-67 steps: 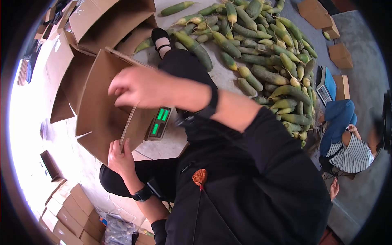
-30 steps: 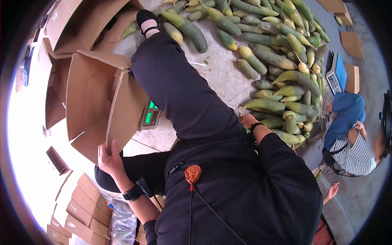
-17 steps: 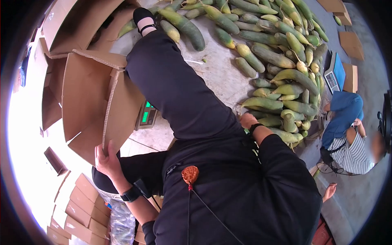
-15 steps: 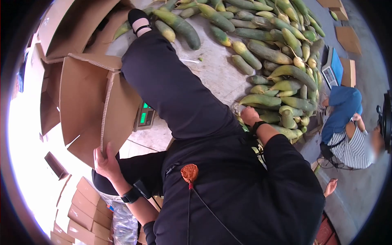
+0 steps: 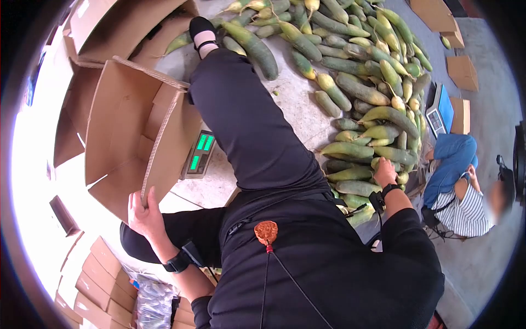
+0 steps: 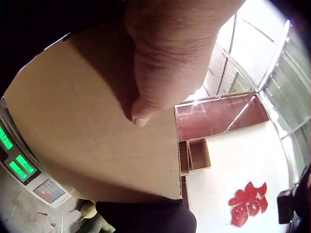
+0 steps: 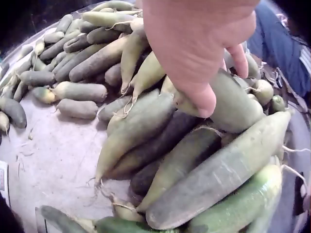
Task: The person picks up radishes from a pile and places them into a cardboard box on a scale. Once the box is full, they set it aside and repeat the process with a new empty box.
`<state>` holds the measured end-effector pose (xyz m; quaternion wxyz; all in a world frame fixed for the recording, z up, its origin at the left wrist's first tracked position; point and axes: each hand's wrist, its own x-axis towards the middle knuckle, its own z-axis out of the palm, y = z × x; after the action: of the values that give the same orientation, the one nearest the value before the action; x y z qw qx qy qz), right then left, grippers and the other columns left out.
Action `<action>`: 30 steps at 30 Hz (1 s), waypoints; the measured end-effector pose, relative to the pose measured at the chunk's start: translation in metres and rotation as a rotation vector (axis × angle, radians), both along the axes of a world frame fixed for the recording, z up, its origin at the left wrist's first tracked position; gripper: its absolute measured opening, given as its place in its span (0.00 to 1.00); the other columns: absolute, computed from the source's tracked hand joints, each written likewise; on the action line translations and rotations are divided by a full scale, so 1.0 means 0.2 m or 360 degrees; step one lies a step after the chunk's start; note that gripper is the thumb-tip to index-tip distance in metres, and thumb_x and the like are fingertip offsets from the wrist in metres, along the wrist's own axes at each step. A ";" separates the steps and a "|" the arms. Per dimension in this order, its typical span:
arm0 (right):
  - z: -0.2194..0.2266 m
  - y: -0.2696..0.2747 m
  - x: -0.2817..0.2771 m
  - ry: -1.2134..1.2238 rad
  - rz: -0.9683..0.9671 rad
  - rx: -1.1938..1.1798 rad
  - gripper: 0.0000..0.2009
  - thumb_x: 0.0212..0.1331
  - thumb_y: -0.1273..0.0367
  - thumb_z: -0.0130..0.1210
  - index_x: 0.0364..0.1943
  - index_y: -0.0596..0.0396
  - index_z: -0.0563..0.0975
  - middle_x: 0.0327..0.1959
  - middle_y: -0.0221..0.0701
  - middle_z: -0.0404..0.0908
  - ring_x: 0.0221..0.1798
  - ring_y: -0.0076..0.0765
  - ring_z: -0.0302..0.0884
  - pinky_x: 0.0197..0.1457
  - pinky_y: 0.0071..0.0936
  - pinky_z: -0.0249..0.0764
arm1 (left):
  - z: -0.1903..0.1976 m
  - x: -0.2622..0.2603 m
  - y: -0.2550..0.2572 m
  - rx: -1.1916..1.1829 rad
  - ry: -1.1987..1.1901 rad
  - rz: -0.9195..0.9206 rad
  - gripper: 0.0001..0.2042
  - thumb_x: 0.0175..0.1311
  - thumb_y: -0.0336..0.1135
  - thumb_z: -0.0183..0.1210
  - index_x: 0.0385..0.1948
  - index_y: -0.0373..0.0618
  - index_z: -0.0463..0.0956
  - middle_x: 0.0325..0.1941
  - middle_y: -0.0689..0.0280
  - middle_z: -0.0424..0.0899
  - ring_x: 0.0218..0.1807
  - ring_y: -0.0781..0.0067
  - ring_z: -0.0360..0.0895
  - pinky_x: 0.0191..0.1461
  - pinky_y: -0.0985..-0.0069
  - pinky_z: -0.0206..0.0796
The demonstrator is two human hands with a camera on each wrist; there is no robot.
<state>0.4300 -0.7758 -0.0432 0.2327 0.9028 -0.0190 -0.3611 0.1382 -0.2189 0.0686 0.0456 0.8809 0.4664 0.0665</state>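
An open cardboard box (image 5: 175,137) stands tilted on a scale (image 5: 198,159) with green digits. The left hand (image 5: 145,216) grips the box's near wall edge; in the left wrist view, the thumb of the left hand (image 6: 170,63) lies flat on the cardboard panel (image 6: 107,141). At the near end of a large pile of green radishes (image 5: 356,90), the right hand (image 5: 386,172) reaches down. The right wrist view shows the right hand (image 7: 199,58) with thumb and fingers round a thick radish (image 7: 235,107), among others lying close together; part of that radish is hidden.
More open boxes (image 5: 131,27) stand at the upper left, stacked cartons (image 5: 96,279) at the lower left. A blue-topped scale (image 5: 441,112) and a seated person in a striped top (image 5: 460,214) are at the right. The wearer's bent leg (image 5: 252,120) lies between box and pile.
The right hand went from over the box to the pile's near end, then farther right onto another radish. The left hand still grips the box edge. The head view has shifted slightly.
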 end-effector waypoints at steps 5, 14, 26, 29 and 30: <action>0.06 0.05 0.06 -0.0036 0.0014 0.0264 0.29 0.38 0.66 0.68 0.48 0.54 0.69 0.49 0.42 0.73 0.54 0.48 0.72 0.55 0.36 0.71 | 0.01 0.00 0.00 0.0036 -0.0001 -0.0062 0.10 0.53 0.40 0.62 0.31 0.45 0.77 0.33 0.65 0.79 0.37 0.61 0.78 0.38 0.70 0.69; 0.45 0.62 0.37 -0.0400 -0.0372 0.1510 0.23 0.42 0.69 0.67 0.46 0.58 0.72 0.36 0.34 0.78 0.39 0.31 0.74 0.43 0.27 0.73 | 0.03 0.01 0.01 0.0061 -0.0060 -0.0102 0.10 0.51 0.41 0.63 0.26 0.46 0.76 0.29 0.65 0.78 0.35 0.61 0.77 0.35 0.68 0.68; 1.09 2.08 0.28 0.0122 -0.0064 0.3412 0.20 0.50 0.69 0.64 0.48 0.57 0.73 0.41 0.31 0.77 0.42 0.26 0.75 0.46 0.23 0.72 | 0.04 0.00 0.00 0.0082 -0.0093 -0.0020 0.11 0.49 0.42 0.63 0.22 0.47 0.74 0.25 0.66 0.76 0.33 0.61 0.77 0.33 0.67 0.68; 1.00 2.42 0.06 0.0393 0.0290 0.3330 0.21 0.46 0.65 0.67 0.44 0.57 0.74 0.39 0.33 0.78 0.38 0.27 0.77 0.43 0.24 0.74 | 0.04 0.00 0.00 0.0067 -0.0102 -0.0024 0.11 0.49 0.42 0.63 0.22 0.46 0.74 0.26 0.66 0.76 0.32 0.61 0.76 0.33 0.67 0.68; 0.95 2.51 -0.03 0.0414 0.0474 0.3218 0.21 0.45 0.66 0.67 0.44 0.56 0.74 0.38 0.32 0.78 0.39 0.26 0.76 0.43 0.24 0.73 | 0.04 0.00 0.00 0.0062 -0.0103 -0.0038 0.11 0.49 0.42 0.63 0.22 0.46 0.74 0.26 0.66 0.76 0.32 0.61 0.76 0.33 0.66 0.68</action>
<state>0.4246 -0.2730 0.1476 -0.5930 0.6238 0.4311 -0.2709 0.1383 -0.2191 0.0774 0.0444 0.8846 0.4527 0.1033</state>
